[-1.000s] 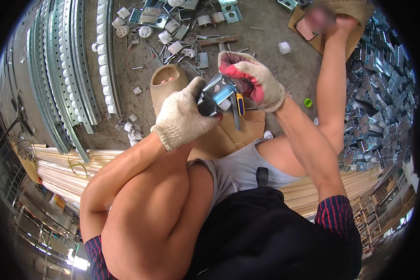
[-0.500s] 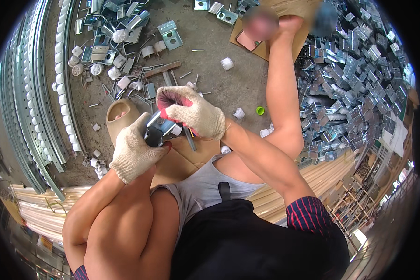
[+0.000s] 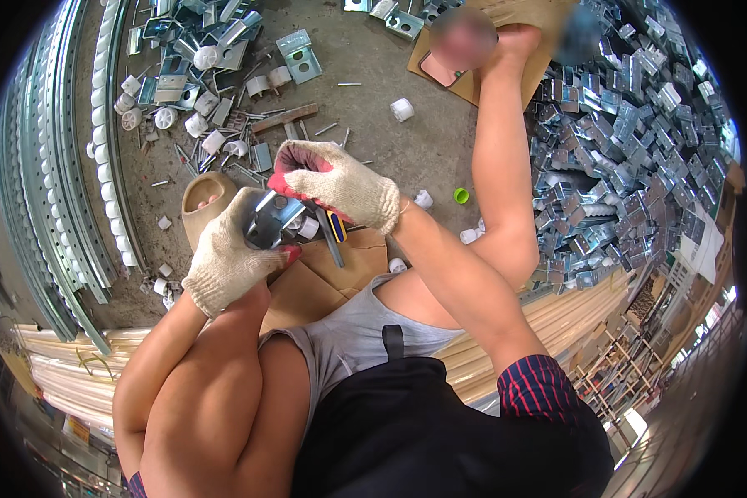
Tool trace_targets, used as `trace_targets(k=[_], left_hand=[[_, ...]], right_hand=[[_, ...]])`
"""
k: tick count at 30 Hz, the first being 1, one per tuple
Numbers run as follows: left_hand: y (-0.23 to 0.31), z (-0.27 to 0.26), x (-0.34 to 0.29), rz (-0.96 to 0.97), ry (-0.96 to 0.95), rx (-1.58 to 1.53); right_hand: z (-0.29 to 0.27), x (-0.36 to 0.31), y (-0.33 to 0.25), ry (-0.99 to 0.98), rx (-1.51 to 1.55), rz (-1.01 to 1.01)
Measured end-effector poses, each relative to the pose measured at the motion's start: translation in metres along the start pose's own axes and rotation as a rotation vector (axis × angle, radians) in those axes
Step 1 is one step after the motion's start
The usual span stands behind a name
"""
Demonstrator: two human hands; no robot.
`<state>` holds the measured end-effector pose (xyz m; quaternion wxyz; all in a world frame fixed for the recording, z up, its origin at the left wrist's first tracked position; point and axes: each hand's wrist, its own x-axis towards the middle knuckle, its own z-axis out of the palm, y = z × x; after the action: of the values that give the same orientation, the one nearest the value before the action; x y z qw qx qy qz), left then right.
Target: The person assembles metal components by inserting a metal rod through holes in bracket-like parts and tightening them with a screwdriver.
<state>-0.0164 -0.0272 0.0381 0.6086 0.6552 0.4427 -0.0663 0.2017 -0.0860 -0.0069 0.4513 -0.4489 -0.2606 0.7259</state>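
Observation:
My left hand, in a cream knitted glove with red on its palm side, is closed around a shiny metal bracket. The bracket's hollow side faces up between my hands. My right hand, gloved the same way, is pinched at the bracket's upper right edge; its fingertips hide whatever is between them. Just under my right wrist shows a yellow and dark blue object, beside a grey metal bar. A white plastic roller lies close to the bracket. Cardboard is spread beneath.
Loose brackets, white rollers and metal pins litter the floor ahead. A big heap of brackets lies at right. Long metal rails line the left. A green cap and a phone are near my outstretched leg.
The bracket has turned in my left hand, so its hollow side shows more. Both hands have shifted slightly left in view, and the yellow and dark blue object is more exposed.

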Motion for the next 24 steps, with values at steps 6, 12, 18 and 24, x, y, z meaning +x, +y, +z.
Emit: trace_targets(k=[6, 12, 18, 24], left_hand=[[0.000, -0.007, 0.006, 0.006, 0.003, 0.036], [-0.002, -0.014, 0.015, 0.089, 0.006, 0.351], [-0.005, 0.001, 0.024, 0.116, 0.091, 0.271], [0.016, -0.011, 0.022, -0.126, -0.084, 0.302]], right_hand=[[0.000, -0.001, -0.010, 0.075, -0.138, 0.018], [0.020, -0.002, -0.011, 0.166, -0.298, -0.057], [0.021, -0.003, -0.018, 0.217, -0.560, -0.119], [0.011, -0.003, 0.000, 0.211, -0.600, -0.129]])
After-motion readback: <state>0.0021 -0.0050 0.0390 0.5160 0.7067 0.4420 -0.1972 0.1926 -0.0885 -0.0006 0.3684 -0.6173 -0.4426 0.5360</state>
